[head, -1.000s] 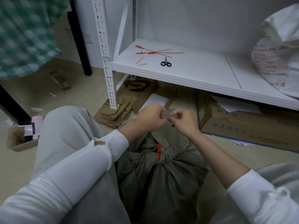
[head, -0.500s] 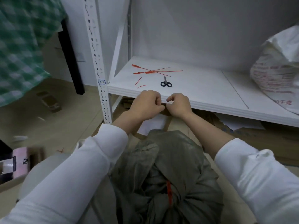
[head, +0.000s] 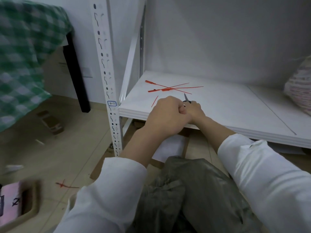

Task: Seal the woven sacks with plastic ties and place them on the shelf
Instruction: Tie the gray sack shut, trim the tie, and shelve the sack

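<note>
A grey-green woven sack [head: 198, 190] lies low between my arms, its tied neck out of sight. Several red plastic ties [head: 168, 88] lie crossed on the white shelf board [head: 235, 108]. Black scissors [head: 185, 98] lie just behind the shelf's front edge with only the blade tip and a bit of handle showing. My right hand [head: 196, 111] covers their handles, fingers curled round them. My left hand [head: 166, 115] hangs curled in a fist right beside it, over the shelf edge, with nothing visible in it.
A filled white printed sack [head: 299, 91] stands on the shelf at far right. The perforated white shelf post [head: 107, 81] rises on the left. Flattened cardboard [head: 127, 140] lies under the shelf. A green checked cloth [head: 25, 56] and a black table leg [head: 75, 78] are at left.
Both hands left the sack's neck and rose forward to the shelf edge. My right hand reached the scissors and closed on them. The view shifted closer to the shelf.
</note>
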Demonstrator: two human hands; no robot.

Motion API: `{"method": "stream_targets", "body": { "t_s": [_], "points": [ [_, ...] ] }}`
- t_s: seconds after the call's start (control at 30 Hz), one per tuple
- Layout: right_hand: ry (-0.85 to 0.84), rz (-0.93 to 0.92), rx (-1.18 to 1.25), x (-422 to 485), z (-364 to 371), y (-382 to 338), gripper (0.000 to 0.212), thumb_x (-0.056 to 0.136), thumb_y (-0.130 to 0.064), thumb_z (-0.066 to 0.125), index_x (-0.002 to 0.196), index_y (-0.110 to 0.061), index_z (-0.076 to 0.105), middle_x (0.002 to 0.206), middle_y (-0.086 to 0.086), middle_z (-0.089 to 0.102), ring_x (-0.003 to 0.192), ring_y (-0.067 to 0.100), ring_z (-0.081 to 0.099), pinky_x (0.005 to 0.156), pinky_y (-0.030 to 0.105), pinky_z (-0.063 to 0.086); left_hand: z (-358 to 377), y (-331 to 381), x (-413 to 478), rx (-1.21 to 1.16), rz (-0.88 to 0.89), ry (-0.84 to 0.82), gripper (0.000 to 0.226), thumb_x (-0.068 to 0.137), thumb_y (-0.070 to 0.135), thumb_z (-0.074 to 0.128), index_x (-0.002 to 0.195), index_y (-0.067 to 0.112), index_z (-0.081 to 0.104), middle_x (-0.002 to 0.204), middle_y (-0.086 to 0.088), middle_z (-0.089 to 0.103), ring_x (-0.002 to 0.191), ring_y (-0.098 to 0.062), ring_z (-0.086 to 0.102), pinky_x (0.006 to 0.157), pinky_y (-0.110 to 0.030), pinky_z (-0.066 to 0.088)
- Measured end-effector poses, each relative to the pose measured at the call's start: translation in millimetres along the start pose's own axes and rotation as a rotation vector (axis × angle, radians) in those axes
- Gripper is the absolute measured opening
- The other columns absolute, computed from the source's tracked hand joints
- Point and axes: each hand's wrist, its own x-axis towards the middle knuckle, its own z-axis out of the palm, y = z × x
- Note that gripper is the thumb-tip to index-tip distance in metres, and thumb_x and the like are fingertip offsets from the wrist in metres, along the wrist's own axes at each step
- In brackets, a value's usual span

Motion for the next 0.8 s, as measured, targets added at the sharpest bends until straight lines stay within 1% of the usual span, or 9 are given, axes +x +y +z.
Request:
{"method": "stream_targets", "body": {
  "t_s": [0.07, 0.13, 0.23, 0.3, 0.4, 0.47, 0.53, 0.63, 0.8],
  "points": [
    [-0.034, 0.038, -0.004, 5.2, 1.4, 0.5, 0.055, 0.094, -0.037, 0.048, 0.144, -0.018, 0.035, 0.142, 0.017, 0.037, 0.135, 0.035, 0.028, 0.102, 0.045, 0.037, -0.7, -3.8, 0.7, -0.009, -0.011, -0.001, 0.018, 0.085, 0.02, 0.066, 0.08, 0.003, 0.068, 0.086, -0.016, 0.068, 0.082, -0.027, 0.064, 0.063, -0.03, 0.05],
    [-0.079, 0.071, -0.013, 11.1, 4.2, 2.1, 0.06, 0.094, -0.039, 0.049, 0.148, -0.021, 0.029, 0.146, 0.017, 0.033, 0.137, 0.035, 0.025, 0.104, 0.045, 0.035, -1.0, -5.8, -0.1, -0.014, -0.022, -0.007, 0.019, 0.086, 0.021, 0.065, 0.081, 0.003, 0.068, 0.087, -0.016, 0.068, 0.082, -0.027, 0.064, 0.064, -0.03, 0.051],
    [-0.088, 0.083, -0.04, 14.3, 7.1, 3.9, 0.059, 0.092, -0.038, 0.049, 0.145, -0.018, 0.034, 0.144, 0.015, 0.035, 0.133, 0.033, 0.029, 0.101, 0.045, 0.038, -1.0, -7.5, -0.5, -0.002, -0.041, -0.015, 0.017, 0.086, 0.022, 0.065, 0.08, 0.006, 0.068, 0.086, -0.013, 0.069, 0.081, -0.024, 0.064, 0.067, -0.031, 0.053],
    [-0.015, 0.089, -0.049, 12.5, 7.6, 7.1, 0.056, 0.092, -0.037, 0.049, 0.141, -0.012, 0.039, 0.136, 0.016, 0.041, 0.128, 0.032, 0.034, 0.097, 0.043, 0.042, -1.5, -8.2, -0.2, 0.008, -0.049, -0.012, 0.016, 0.087, 0.022, 0.065, 0.078, 0.009, 0.067, 0.086, -0.012, 0.069, 0.08, -0.022, 0.064, 0.063, -0.027, 0.05],
    [0.175, 0.093, -0.055, 5.9, 9.8, 12.8, 0.044, 0.093, -0.035, 0.046, 0.127, -0.008, 0.051, 0.122, 0.016, 0.055, 0.119, 0.032, 0.044, 0.089, 0.041, 0.044, -2.5, -7.1, -2.6, 0.008, -0.054, -0.011, 0.017, 0.088, 0.021, 0.065, 0.074, 0.012, 0.064, 0.085, -0.011, 0.068, 0.077, -0.018, 0.062, 0.058, -0.019, 0.043],
    [0.254, 0.156, -0.031, 1.8, 9.2, 14.3, 0.041, 0.092, -0.034, 0.049, 0.123, -0.007, 0.05, 0.118, 0.014, 0.06, 0.117, 0.032, 0.047, 0.085, 0.039, 0.044, -1.4, -5.6, -4.4, 0.003, -0.043, -0.011, 0.017, 0.088, 0.021, 0.065, 0.075, 0.01, 0.066, 0.083, -0.01, 0.068, 0.078, -0.019, 0.062, 0.061, -0.023, 0.046],
    [0.27, 0.263, 0.029, -1.5, 3.9, 14.6, 0.038, 0.088, -0.032, 0.055, 0.117, -0.007, 0.053, 0.115, 0.012, 0.061, 0.113, 0.031, 0.052, 0.082, 0.036, 0.045, 1.2, -3.4, -6.1, 0.012, -0.02, -0.019, 0.016, 0.087, 0.021, 0.065, 0.077, 0.009, 0.068, 0.082, -0.009, 0.068, 0.08, -0.02, 0.063, 0.066, -0.029, 0.051],
    [0.237, 0.332, 0.08, -3.7, -1.2, 18.2, 0.029, 0.081, -0.03, 0.061, 0.103, -0.01, 0.063, 0.108, 0.01, 0.064, 0.101, 0.031, 0.059, 0.075, 0.031, 0.047, 4.4, -1.4, -8.9, 0.019, 0.011, -0.039, 0.014, 0.087, 0.019, 0.064, 0.077, 0.01, 0.067, 0.083, -0.009, 0.069, 0.08, -0.021, 0.063, 0.07, -0.031, 0.052],
    [0.205, 0.409, 0.165, -12.2, -11.8, 17.5, 0.035, 0.073, -0.029, 0.077, 0.097, -0.011, 0.059, 0.106, 0.008, 0.062, 0.099, 0.029, 0.063, 0.068, 0.029, 0.043, 6.8, -4.9, -11.3, 0.041, 0.029, -0.063, 0.014, 0.087, 0.019, 0.063, 0.076, 0.011, 0.067, 0.081, -0.009, 0.067, 0.079, -0.022, 0.063, 0.076, -0.036, 0.056]
  ]
}}
